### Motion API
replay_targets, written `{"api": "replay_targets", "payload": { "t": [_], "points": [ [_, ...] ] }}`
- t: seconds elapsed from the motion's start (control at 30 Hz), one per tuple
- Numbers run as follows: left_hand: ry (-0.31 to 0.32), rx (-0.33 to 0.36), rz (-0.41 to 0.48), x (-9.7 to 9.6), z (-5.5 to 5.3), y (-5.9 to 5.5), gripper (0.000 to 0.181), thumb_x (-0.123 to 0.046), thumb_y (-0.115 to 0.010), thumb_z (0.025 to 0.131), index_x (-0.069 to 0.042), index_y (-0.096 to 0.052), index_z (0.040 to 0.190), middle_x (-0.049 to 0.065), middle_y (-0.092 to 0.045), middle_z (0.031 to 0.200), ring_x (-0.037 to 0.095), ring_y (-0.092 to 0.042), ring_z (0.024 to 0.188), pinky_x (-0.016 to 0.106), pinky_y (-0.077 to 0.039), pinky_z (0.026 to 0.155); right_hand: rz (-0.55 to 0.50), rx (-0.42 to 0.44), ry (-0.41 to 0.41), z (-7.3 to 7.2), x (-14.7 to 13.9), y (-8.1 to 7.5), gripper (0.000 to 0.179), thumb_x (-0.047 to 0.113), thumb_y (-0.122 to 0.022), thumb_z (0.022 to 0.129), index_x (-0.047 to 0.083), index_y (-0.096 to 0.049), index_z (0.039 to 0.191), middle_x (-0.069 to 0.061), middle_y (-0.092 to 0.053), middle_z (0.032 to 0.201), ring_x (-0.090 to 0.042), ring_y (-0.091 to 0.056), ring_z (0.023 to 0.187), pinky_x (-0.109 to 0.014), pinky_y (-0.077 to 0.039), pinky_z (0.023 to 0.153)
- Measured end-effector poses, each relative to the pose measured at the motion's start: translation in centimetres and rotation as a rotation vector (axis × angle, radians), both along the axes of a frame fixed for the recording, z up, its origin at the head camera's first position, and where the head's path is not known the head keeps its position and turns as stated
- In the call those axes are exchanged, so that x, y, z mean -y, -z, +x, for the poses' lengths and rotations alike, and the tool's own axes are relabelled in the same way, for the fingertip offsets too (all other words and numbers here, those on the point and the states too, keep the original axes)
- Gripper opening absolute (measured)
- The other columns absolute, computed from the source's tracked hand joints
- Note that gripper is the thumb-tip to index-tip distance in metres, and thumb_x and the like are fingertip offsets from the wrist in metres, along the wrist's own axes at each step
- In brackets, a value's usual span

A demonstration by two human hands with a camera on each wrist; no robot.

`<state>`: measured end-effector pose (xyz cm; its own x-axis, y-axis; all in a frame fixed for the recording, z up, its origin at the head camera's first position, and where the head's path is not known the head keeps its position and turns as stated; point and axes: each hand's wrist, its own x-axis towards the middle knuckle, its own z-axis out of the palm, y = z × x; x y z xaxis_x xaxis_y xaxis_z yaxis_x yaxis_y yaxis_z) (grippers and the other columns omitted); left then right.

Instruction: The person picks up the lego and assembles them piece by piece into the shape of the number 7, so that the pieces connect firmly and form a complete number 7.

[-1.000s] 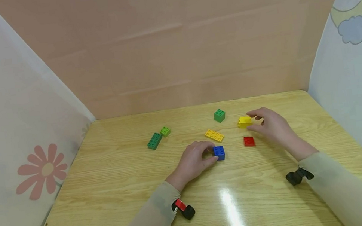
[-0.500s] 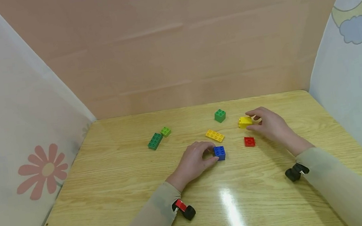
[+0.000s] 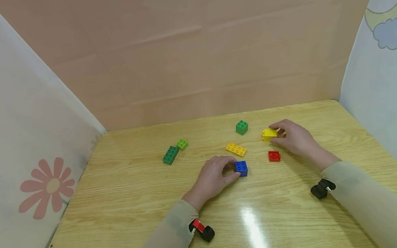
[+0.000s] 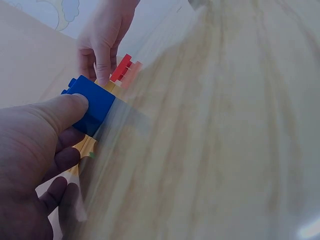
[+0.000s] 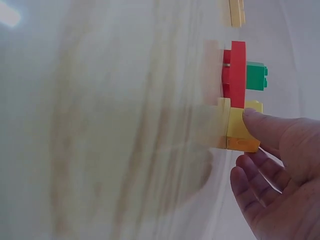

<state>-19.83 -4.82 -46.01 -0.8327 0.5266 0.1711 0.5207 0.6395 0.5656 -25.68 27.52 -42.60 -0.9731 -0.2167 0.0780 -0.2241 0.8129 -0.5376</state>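
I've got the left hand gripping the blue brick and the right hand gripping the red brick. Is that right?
Not quite: the right hand grips the yellow brick, not the red brick, as the right wrist view shows. The left hand does grip the blue brick.

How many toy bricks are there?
7: blue brick in left hand, yellow brick in right hand, red brick nearer than yellow, amber brick beyond blue, green brick behind that, dark green brick and lime brick farther left.

On a bench [image 3: 114, 229], two bricks [image 3: 170, 155] lie left; centre, three bricks [image 3: 236, 149], front to back; right, one brick [image 3: 269, 134] behind another brick [image 3: 274, 156].
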Motion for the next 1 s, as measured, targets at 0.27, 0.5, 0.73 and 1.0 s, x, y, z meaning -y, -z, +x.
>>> {"api": "replay_targets", "payload": {
  "t": [0.27, 0.5, 0.73, 1.0],
  "points": [
    [0.000, 0.001, 0.007, 0.01, 0.01, 0.10, 0.030, -0.033, -0.081, 0.105, -0.018, -0.075, 0.130, -0.008, -0.073, 0.116, 0.010, -0.061, 0.105, 0.031, -0.052, 0.095, 0.014, -0.004, 0.009, -0.12, 0.33, 0.13, 0.051, 0.017, -0.079, 0.104, -0.005, -0.063, 0.148, -0.027, -0.064, 0.134, -0.043, -0.064, 0.114, -0.063, -0.053, 0.099],
    [0.002, 0.001, 0.006, 0.03, 0.02, -0.04, 0.029, -0.033, -0.081, 0.105, -0.018, -0.075, 0.129, -0.008, -0.074, 0.116, 0.010, -0.061, 0.105, 0.030, -0.052, 0.094, 0.022, -0.003, 0.009, -0.12, 0.48, -0.08, 0.049, 0.013, -0.078, 0.104, -0.007, -0.064, 0.146, -0.027, -0.065, 0.129, -0.042, -0.064, 0.112, -0.062, -0.053, 0.099],
    [-0.001, 0.008, 0.008, 0.03, -0.03, 0.02, 0.029, -0.033, -0.081, 0.104, -0.019, -0.075, 0.129, -0.009, -0.073, 0.116, 0.010, -0.061, 0.105, 0.030, -0.052, 0.095, 0.028, 0.000, 0.010, -0.38, 0.53, 0.12, 0.047, 0.011, -0.078, 0.103, -0.008, -0.065, 0.144, -0.026, -0.066, 0.124, -0.039, -0.063, 0.106, -0.058, -0.053, 0.097],
    [-0.002, 0.002, 0.005, -0.02, 0.01, 0.00, 0.030, -0.033, -0.081, 0.105, -0.018, -0.075, 0.130, -0.007, -0.074, 0.117, 0.011, -0.062, 0.106, 0.031, -0.052, 0.096, 0.007, -0.017, 0.021, -0.33, 0.53, 0.31, 0.046, 0.012, -0.079, 0.103, -0.009, -0.065, 0.142, -0.029, -0.060, 0.128, -0.041, -0.063, 0.107, -0.059, -0.053, 0.096]
  ]
}}
